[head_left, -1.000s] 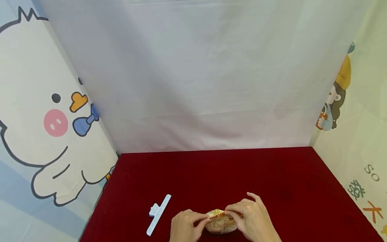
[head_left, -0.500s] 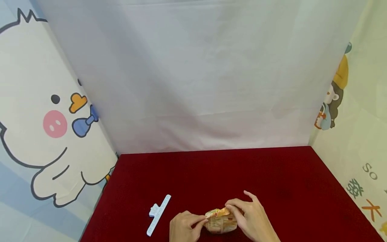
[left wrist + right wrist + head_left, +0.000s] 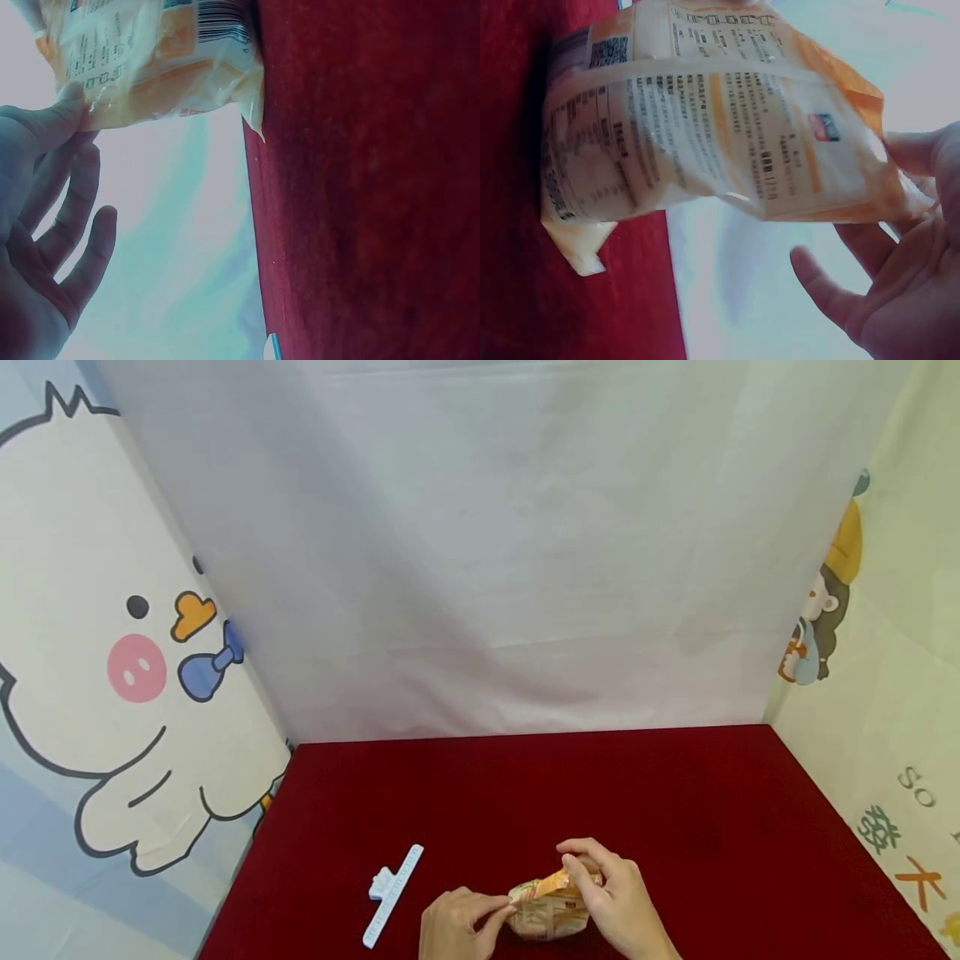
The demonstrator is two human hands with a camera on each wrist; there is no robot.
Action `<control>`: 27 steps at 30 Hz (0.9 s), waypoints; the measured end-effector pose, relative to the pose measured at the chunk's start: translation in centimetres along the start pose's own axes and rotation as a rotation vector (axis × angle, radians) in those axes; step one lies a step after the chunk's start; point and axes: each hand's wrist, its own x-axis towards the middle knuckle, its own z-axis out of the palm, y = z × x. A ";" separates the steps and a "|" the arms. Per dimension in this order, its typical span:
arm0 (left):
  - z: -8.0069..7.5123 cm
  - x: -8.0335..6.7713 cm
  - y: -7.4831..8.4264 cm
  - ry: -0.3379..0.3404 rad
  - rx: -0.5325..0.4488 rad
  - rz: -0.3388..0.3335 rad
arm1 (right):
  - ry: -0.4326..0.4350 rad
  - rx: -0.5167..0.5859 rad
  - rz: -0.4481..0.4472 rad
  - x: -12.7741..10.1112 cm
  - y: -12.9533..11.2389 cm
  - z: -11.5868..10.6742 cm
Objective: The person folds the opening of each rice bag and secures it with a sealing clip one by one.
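The right hand (image 3: 618,902) has drawn in and lifted over the last second: its fingers, splayed wider before, are now bunched over the top of the snack bag (image 3: 550,906), and the orange top edge it pinches has tipped up and back, folded further than it was half a second ago. The left hand (image 3: 457,927) has barely shifted; it holds the bag's left side, thumb and forefinger pinching the seam while the other fingers hang loose, as the left wrist view shows with a fingertip pressed on the bag (image 3: 154,56) and the rest of the hand (image 3: 45,247) relaxed below. From the right wrist view the bag (image 3: 705,127) stands on its base on the red table, top corner caught between the thumb and fingers of the right hand (image 3: 900,255), the remaining fingers open. So both hands have a light pinch on the bag, neither a full fist, and the fold at the mouth looks to be underway, not finished. The bag sits close to the near edge of the table (image 3: 675,793), about midway across. Further left, near the left edge, the white sealing clip (image 3: 392,893) lies untouched, where it was.
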 end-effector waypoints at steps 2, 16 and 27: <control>-0.2 -0.1 0.1 -0.009 0.015 0.005 | 0.022 -0.071 -0.076 -0.2 0.0 0.1; -1.2 0.1 0.6 -0.105 0.044 -0.033 | 0.155 -0.314 -0.249 -0.8 -0.2 -0.8; -1.5 -0.1 0.7 -0.149 0.056 -0.065 | 0.173 -0.321 -0.255 -1.0 0.0 -1.1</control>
